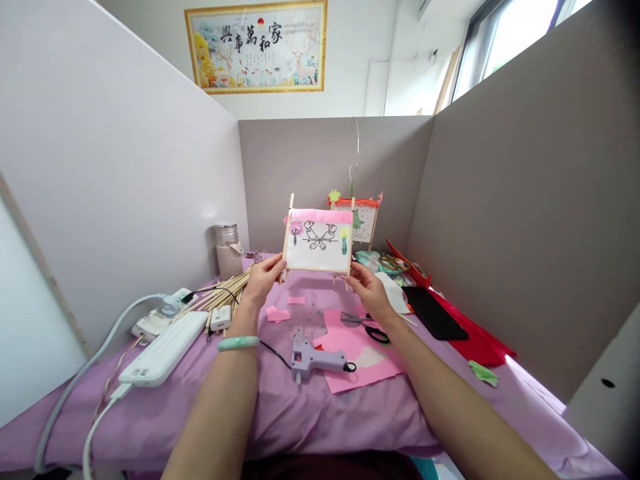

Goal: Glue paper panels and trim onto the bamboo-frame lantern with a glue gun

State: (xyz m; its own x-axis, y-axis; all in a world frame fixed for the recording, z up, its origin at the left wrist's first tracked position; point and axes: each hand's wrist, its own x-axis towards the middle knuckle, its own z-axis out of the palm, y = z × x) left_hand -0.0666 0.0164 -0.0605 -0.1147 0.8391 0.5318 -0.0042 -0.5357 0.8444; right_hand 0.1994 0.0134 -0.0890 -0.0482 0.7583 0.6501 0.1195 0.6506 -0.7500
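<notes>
Between my two hands a small stick-framed paper screen [320, 257] is held up above the table. Its white sheet carries a drawing of two birds on a branch, a pink flower at left and a green plant at right, with a pink strip along the top. My left hand [264, 275] pinches its lower left corner; a pale green bangle [239, 343] circles that wrist. At the lower right corner, the fingers of my right hand [367, 290] are closed on the frame. Below lie a lilac glue gun [320, 359], black-handled scissors [376, 333] and cut pink paper [345, 381].
Behind stands a similar screen with a red fringe [367, 223]. Wooden sticks [220, 293], a power bank [164, 348], a power strip [155, 323] with cables and a jar [229, 250] sit at left. A black phone [435, 312] and red sheet [475, 337] lie right. Grey partitions [330, 157] enclose the table.
</notes>
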